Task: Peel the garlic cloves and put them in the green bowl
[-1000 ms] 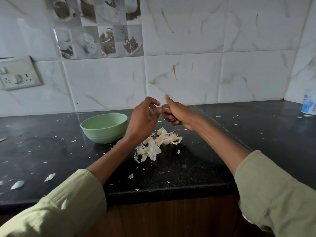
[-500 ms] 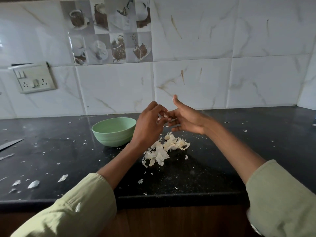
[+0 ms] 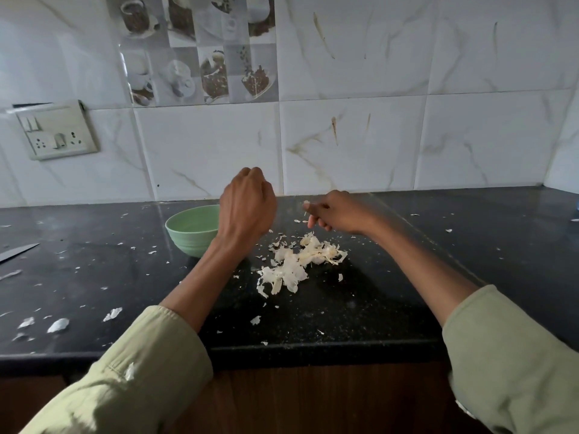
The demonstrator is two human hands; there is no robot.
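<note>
Head view: green bowl (image 3: 191, 228) just beside left hand (image 3: 246, 208), partly hidden

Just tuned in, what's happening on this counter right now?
A person is peeling garlic. The left hand is curled above the green bowl; whether it holds a clove is hidden. The right hand pinches a bit of skin over the peel pile. A knife lies far left.

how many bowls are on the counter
1. The green bowl sits on the black counter near the back wall, partly behind the left hand. None other shows.
</note>
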